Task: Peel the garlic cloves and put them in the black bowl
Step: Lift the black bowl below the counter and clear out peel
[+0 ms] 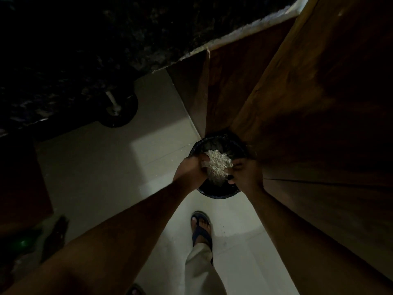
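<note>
Two bare arms reach forward and down from the person, over a pale tiled floor (pixel 161 158). Below them, one foot (pixel 201 227) in a dark flip-flop stands on the tiles, with a light trouser leg (pixel 198 271) above it.

Both hands meet over a round black bin (pixel 217 193) with a dark bag in it. The bin stands on the floor, right up against a brown wooden cabinet (pixel 297 92). The left hand (pixel 189 170) and the right hand (pixel 246 172) are cupped side by side, and their fingers curl round a heap of dry white garlic skins (pixel 218 163). The heap sits between the two hands, just above the open mouth of the bin. It is too dim to see any peeled cloves.

Up and to the left, a dark speckled stone tabletop (pixel 106 39) sticks out over the floor. Its pale edge runs along the top of the wooden cabinet. Under it, a dark round thing (pixel 119 109) with a white part in the middle lies in shadow, and I cannot tell what it is. Far down on the left, something green (pixel 24 242) glows a little in the dark beside a dark shoe (pixel 56 237).
</note>
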